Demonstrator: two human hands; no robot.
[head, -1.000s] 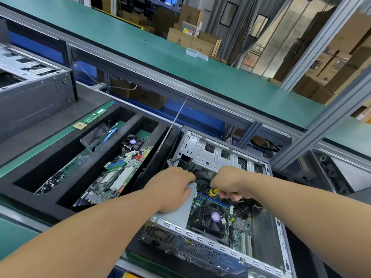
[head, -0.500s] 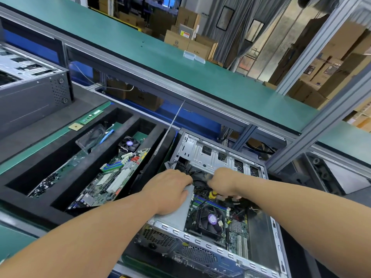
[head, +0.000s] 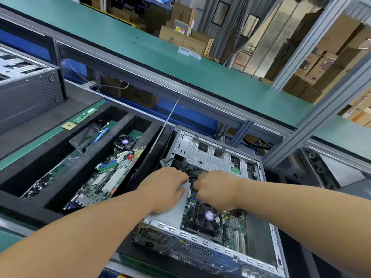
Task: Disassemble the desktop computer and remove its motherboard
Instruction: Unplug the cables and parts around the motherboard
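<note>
Motherboard (head: 230, 227) is lying flat in the floor of the open computer case (head: 218, 155), directly beneath both hands, its long axis running from the near vented wall toward the far drive cage (head: 210, 155). Left hand (head: 166, 189) is pressing, fingers bent, on the grey power supply (head: 172, 213), while right hand (head: 218, 189), nearer the board, is curling its fingers around something hidden among the cables beside the CPU fan (head: 207, 217). Case walls are hemming the board in, leaving upward as the likely way out.

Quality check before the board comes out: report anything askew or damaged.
Nothing looks damaged. The removed motherboard lies tilted in the foam tray, and loose screws are heaped in the neighbouring slot. Both fit a teardown bench.
</note>
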